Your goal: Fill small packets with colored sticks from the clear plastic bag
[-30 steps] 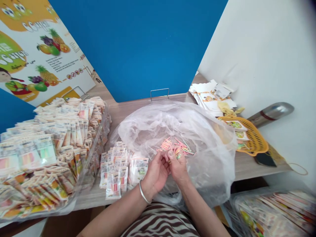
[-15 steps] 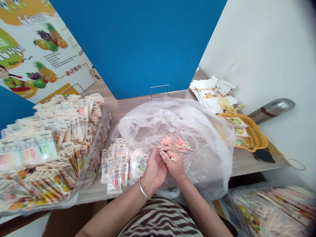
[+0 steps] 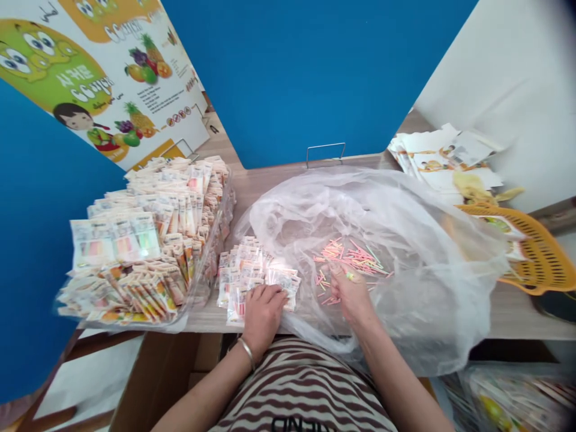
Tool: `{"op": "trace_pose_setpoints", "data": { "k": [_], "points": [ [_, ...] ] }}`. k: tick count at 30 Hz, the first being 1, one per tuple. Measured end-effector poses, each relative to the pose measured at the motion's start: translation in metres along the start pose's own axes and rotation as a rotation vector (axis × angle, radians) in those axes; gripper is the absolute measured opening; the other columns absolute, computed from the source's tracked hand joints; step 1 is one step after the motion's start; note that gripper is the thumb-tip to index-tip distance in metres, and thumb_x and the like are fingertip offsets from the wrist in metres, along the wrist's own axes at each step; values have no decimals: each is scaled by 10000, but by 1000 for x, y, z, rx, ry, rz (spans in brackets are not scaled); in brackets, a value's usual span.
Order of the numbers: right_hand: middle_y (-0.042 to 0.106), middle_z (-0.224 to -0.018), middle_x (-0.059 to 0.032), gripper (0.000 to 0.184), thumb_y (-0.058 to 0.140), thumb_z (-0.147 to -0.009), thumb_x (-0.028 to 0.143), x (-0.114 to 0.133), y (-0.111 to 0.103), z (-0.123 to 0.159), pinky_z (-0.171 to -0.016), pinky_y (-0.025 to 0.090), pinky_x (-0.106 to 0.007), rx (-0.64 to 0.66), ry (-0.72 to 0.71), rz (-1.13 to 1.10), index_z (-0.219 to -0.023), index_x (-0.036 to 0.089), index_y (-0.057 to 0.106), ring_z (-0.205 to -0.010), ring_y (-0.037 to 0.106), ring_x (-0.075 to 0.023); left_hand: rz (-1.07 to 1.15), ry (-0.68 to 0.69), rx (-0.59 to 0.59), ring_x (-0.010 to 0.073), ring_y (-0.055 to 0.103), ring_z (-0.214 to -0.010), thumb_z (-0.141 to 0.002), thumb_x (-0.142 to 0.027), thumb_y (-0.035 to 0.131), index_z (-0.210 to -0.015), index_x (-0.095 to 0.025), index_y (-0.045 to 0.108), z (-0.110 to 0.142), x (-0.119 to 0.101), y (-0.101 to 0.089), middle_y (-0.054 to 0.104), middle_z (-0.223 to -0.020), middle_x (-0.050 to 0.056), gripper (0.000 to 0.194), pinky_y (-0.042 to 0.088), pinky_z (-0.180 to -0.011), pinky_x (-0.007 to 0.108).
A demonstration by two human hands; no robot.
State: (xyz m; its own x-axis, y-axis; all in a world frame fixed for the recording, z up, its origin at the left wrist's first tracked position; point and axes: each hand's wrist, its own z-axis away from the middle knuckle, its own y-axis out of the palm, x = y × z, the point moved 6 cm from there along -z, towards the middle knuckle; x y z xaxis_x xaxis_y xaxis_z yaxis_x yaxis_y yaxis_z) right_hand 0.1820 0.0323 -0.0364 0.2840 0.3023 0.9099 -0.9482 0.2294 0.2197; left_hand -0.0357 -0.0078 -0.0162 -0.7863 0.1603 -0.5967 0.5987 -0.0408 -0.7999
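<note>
My left hand (image 3: 264,313) rests on a pile of small printed packets (image 3: 245,270) at the table's front edge. Its bent fingers close on the edge of a clear-fronted packet (image 3: 288,282). My right hand (image 3: 351,293) is closed over the open plastic bag, with yellow-green ends of short coloured sticks (image 3: 350,276) showing between its fingers. Loose pink, orange, yellow and green sticks (image 3: 362,258) lie beside and behind this hand on the clear plastic bag (image 3: 418,288).
Left of the pile stands a clear plastic tub (image 3: 204,273) heaped with filled packets. A blue panel (image 3: 315,84) and a printed carton sheet (image 3: 135,90) rise behind. To the right are a yellow basket (image 3: 546,252), white printed cards (image 3: 436,153) and another packet-filled bag (image 3: 526,396) lower down.
My hands, together over the sticks before, are now apart. The left has moved left onto the packets; the right stays closed over the bag. The view has turned left.
</note>
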Motion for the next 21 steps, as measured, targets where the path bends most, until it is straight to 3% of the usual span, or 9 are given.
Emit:
{"op": "trace_pose_setpoints", "data": {
  "k": [3, 6, 10, 12, 15, 17, 19, 21],
  "points": [
    [459, -503, 60, 388, 708, -778, 608, -3, 16, 2, -403, 305, -253, 89, -26, 245, -759, 222, 677, -432, 384, -111, 265, -52, -75, 303, 586, -1016, -866, -339, 706, -932, -341, 802, -4, 7, -1, 765, -1033, 81, 117, 326, -1026, 473],
    [543, -558, 28, 394, 724, -745, 618, 0, 23, 4, -414, 321, -251, 107, -84, 350, -710, 229, 671, -478, 456, -126, 314, -55, -142, 320, 571, -1126, -855, -326, 716, -969, -361, 801, -8, 3, -10, 752, -1132, 78, 146, 287, -1100, 483],
    [360, -415, 77, 524, 639, -758, 736, -12, 37, 10, -365, 188, -253, 212, 128, 206, -620, 240, 545, -368, 265, -90, 325, -4, -160, 302, 539, -1280, -883, -282, 684, -994, -360, 797, -11, -10, -18, 712, -1246, 77, 176, 288, -1156, 466],
    [335, -411, 96, 509, 670, -744, 717, -12, 43, 13, -374, 170, -253, 243, 167, 119, -635, 249, 500, -366, 217, -82, 417, 17, -141, 290, 534, -1313, -862, -268, 713, -1000, -352, 794, -11, -18, -19, 692, -1282, 78, 180, 308, -1169, 441],
    [348, -449, 91, 459, 698, -769, 607, 2, 43, 13, -420, 204, -251, 224, 42, 169, -622, 245, 458, -414, 264, -91, 642, -4, -165, 298, 489, -1367, -773, -292, 811, -1273, -329, 680, -11, -26, -24, 525, -1497, 90, 518, 398, -1118, 413],
    [358, -489, 75, 415, 672, -812, 537, 14, 41, 15, -459, 223, -255, 255, -73, 307, -611, 231, 477, -463, 300, -100, 820, -116, -172, 288, 537, -1307, -813, -353, 769, -1435, -308, 528, -14, -23, -27, 410, -1580, 109, 669, 471, -1025, 390],
    [385, -531, 57, 376, 649, -848, 462, 24, 42, 19, -502, 245, -260, 318, -186, 452, -603, 215, 506, -520, 336, -109, 959, -263, -22, 251, 639, -1106, -861, -397, 699, -1374, -247, 580, -19, -20, -19, 555, -1437, 135, 548, 509, -906, 350],
    [424, -560, 41, 361, 638, -867, 407, 31, 43, 26, -537, 266, -267, 372, -283, 560, -589, 206, 528, -565, 375, -121, 983, -342, 194, 209, 650, -855, -826, -423, 714, -1058, -177, 733, -23, -20, -7, 717, -1030, 101, 339, 497, -775, 304]
  ]
}}
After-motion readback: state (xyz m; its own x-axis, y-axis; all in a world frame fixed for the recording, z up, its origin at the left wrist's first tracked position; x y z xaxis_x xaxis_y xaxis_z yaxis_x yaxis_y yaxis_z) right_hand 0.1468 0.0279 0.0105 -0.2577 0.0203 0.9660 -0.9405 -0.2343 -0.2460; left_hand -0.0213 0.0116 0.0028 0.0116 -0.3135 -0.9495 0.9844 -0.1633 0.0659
